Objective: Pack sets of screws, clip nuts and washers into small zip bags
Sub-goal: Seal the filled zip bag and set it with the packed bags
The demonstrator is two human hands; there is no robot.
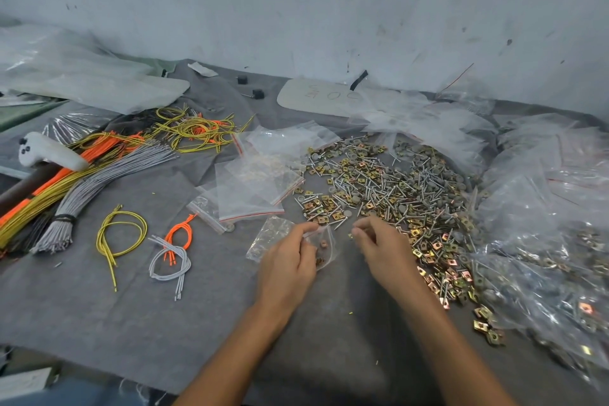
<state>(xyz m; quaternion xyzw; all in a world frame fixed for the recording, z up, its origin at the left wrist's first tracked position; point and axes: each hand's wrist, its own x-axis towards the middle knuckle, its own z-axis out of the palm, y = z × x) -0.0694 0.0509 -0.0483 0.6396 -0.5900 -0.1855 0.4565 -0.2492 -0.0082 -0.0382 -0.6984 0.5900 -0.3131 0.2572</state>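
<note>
My left hand [290, 260] pinches the mouth of a small clear zip bag [324, 245] that holds a few brassy clip nuts. My right hand [379, 245] hovers just right of the bag, its fingertips curled together; whether they pinch a small part I cannot tell. A wide pile of loose screws, clip nuts and grey washers [389, 188] spreads on the grey cloth [131, 313] beyond and to the right of my hands. Several empty zip bags [253, 188] with red seals lie left of the pile. Another clear bag [270, 234] lies partly under my left hand.
Bundles of orange, yellow and grey wires [82, 168] cover the left side, with small loose wire sets [122, 237] nearer me. A white handle-shaped object [49, 152] lies on the wires. Filled plastic bags [553, 241] heap up at the right. A wall [296, 3] stands behind.
</note>
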